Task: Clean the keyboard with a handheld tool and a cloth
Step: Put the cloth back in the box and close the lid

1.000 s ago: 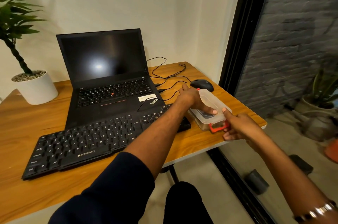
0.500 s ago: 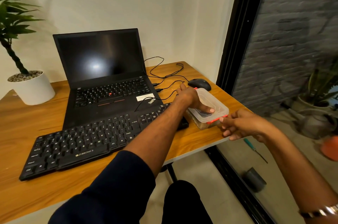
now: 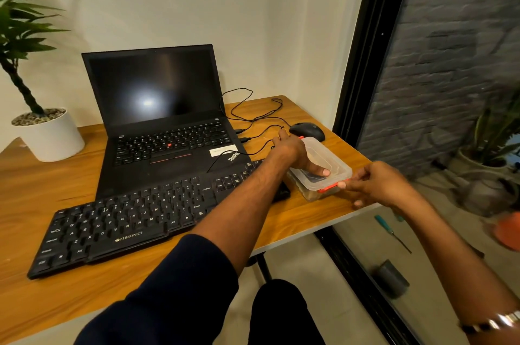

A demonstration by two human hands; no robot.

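Note:
A black Zebronics keyboard (image 3: 126,220) lies slanted on the wooden desk (image 3: 42,195), in front of an open laptop (image 3: 168,119). At the desk's right end stands a clear plastic box (image 3: 334,161) with a lid and a red clasp (image 3: 326,189) on its near end. My left hand (image 3: 292,150) rests flat on the lid, thumb pressing near the front. My right hand (image 3: 374,184) pinches the red clasp with thumb and fingertips. Something dark shows through the lid, but I cannot make out the contents.
A black mouse (image 3: 308,129) sits just behind the box, its cable looping across the desk's back corner. A white plant pot (image 3: 47,133) stands at the far left. A dark window frame (image 3: 363,63) runs right of the desk. The box is close to the desk's right edge.
The red clasp hung down as a loop a second ago; now it lies level along the lid's edge, with my right fingertips on it. My left hand stayed on the lid.

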